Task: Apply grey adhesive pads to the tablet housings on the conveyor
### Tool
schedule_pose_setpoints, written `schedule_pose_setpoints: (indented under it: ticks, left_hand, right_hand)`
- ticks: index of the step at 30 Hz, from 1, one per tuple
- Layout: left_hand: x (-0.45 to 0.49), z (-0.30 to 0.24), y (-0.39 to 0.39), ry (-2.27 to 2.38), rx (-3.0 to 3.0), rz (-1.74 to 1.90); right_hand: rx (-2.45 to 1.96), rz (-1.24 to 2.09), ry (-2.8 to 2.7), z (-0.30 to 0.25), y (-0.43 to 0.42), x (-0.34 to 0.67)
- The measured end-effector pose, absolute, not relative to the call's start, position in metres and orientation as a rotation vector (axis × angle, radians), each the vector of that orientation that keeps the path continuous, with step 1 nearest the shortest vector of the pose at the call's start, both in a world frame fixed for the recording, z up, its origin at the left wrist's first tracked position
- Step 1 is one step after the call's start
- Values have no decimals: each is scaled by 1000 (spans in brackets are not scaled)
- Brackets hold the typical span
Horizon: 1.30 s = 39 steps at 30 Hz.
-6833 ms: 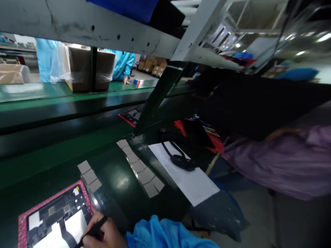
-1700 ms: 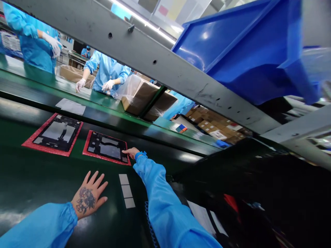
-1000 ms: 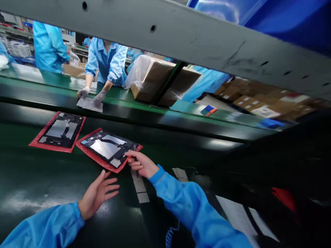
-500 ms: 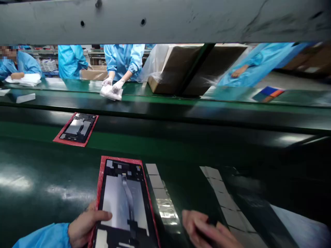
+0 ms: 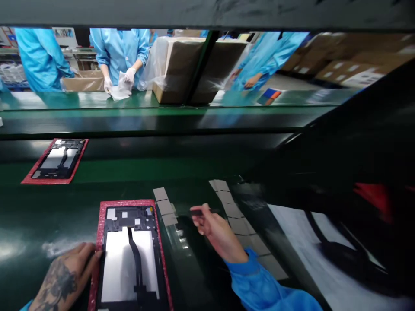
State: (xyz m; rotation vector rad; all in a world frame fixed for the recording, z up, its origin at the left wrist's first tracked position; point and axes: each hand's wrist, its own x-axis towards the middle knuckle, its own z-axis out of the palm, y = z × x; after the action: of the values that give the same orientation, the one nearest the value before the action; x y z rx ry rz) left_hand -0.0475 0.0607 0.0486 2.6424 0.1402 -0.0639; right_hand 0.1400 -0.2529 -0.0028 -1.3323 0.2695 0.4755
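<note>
An opened tablet screen assembly [image 5: 129, 263], black-framed with a silvery back and a dark ribbon cable, lies on a pink bubble-wrap sheet [image 5: 101, 229] in front of me. My left hand [image 5: 66, 276] grips its left edge, fingertips on the pink wrap and the frame. To the right, my right hand [image 5: 215, 229] is closed in a pinch on a slim dark tool [image 5: 196, 212], its exact kind unclear. That hand hovers between a short strip of grey stickers [image 5: 164, 203] and a longer sticker strip [image 5: 240, 224].
Another tablet assembly [image 5: 60, 157] on pink wrap lies farther left on the green belt [image 5: 155, 168]. White paper [image 5: 292, 242] and dark blurred objects are at right. Across the line, a co-worker in blue [image 5: 121, 52] handles white wrapping near a large carton [image 5: 181, 69]. A grey beam [image 5: 162, 15] crosses above.
The tablet assembly now lies lower and flatter, and my left hand has shifted to its edge. My right hand has moved forward beside the short sticker strip. The view has swung right.
</note>
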Motion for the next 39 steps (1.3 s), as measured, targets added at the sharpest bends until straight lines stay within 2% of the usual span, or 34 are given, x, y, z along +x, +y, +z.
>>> schedule_pose_setpoints:
  ticks: [5,8,17,33,39]
  left_hand:
    - [34,13,-14,-606,2794,48]
    - [69,-13,-46,-825,2857,14]
    - [82,-31,-43,-927,2858,97]
    - [84,-29,-47,-897,2828,43]
    - [82,-29,-54,-870,2822,-6]
  right_hand:
    - [-1402,443,167,-14,-257,146]
    - [-1408,369,158,-24,-261,145]
    - [-1483,182,172,-51,-253,147]
    - [-1525,204,145,-47,-250,142]
    - [-1801,-98,-183,-34,-260,123]
